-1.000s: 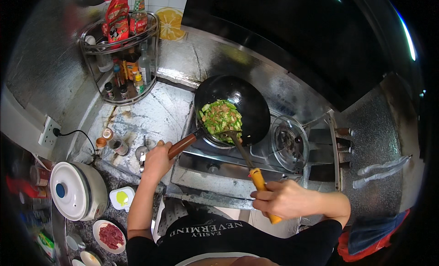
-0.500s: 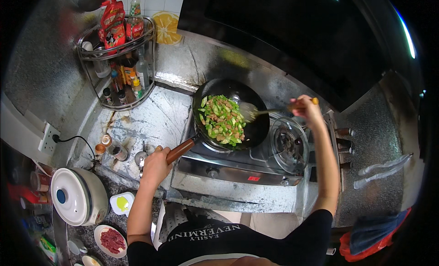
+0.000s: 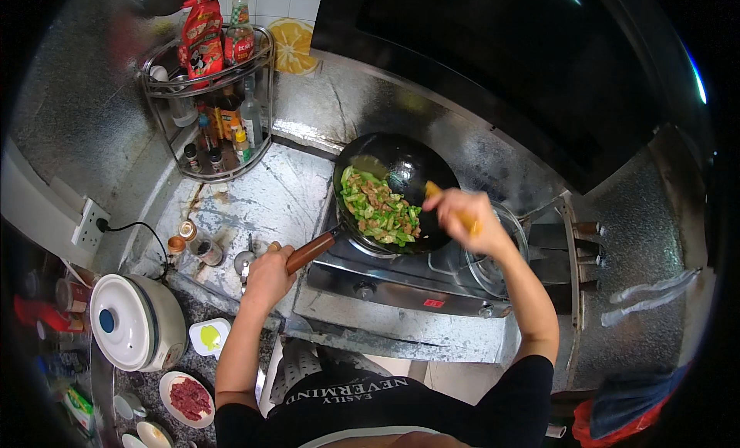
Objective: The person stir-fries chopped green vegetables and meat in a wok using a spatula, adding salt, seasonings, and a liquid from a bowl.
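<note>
A black wok (image 3: 420,159) sits on the gas stove (image 3: 401,286), tilted a little, with chopped green vegetable and brown meat pieces (image 3: 378,209) gathered on its left side. My left hand (image 3: 268,278) is closed round the end of the wok's brown wooden handle (image 3: 312,252). Above the wok's right rim, my right hand (image 3: 472,224) grips the yellow-brown handle of a spatula (image 3: 432,189). The spatula's blade seems to be at the far edge of the food, though blur makes it hard to make out.
Right of the wok lies a glass lid (image 3: 487,272), partly behind my right forearm. Seasoning jars (image 3: 208,252) and a corner rack (image 3: 266,86) of bottles stand left. A white electric pot (image 3: 127,325) and a plate of raw meat (image 3: 189,399) occupy the near-left counter. A dark hood (image 3: 493,70) overhangs the far side.
My right hand has swung left with the spatula, from beyond the glass lid to over the wok's right rim. The left hand keeps its grip on the wok handle. The view has shifted slightly.
</note>
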{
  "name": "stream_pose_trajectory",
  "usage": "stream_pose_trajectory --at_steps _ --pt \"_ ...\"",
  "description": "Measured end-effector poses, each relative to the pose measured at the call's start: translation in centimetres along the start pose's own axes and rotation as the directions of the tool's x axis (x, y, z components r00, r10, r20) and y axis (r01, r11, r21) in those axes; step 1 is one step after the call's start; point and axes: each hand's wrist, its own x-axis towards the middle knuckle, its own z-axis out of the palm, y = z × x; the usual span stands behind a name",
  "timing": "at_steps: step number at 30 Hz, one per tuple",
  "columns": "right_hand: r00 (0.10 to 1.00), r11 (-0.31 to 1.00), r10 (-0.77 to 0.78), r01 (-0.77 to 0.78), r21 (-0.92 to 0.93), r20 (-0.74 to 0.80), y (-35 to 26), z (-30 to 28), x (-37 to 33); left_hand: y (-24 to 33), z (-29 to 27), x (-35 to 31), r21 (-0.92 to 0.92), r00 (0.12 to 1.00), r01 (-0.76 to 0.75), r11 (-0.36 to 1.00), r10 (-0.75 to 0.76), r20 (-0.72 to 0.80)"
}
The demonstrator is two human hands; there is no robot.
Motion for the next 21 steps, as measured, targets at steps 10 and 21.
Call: stream_pose_trajectory --at_steps 10,21 --pt "0.781 0.951 0.097 0.11 -0.289 0.618 -15.2 -3.7 -4.9 -0.2 -0.2 -0.7 0.003 0.999 0.036 0.999 -0.036 -0.012" --pt "0.755 0.761 0.632 -0.56 0.329 -0.176 -2.6 -5.9 -3.0 0.1 -0.2 -0.7 0.018 1.0 0.026 1.0 -0.026 -0.015"
